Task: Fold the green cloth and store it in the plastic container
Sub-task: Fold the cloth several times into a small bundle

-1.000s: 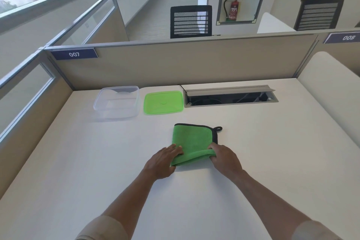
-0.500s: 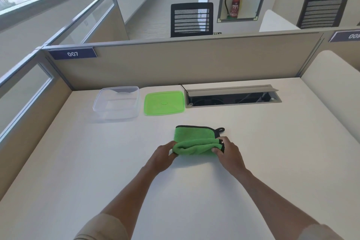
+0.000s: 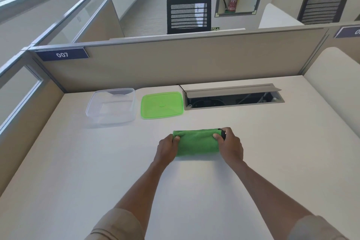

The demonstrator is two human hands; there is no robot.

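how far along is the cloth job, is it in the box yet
Not yet. Done: the cloth lies folded into a narrow band on the desk. In hand: the left hand and right hand each grip one end of it. Left: carry it to the clear container, which stands open and empty at the back left, its lid lying beside it.

Hidden and cut off
The hands (image 3: 198, 147) cover both ends of the cloth (image 3: 196, 143); its black loop (image 3: 223, 135) barely shows; the right plate (image 3: 347, 32) runs off frame.
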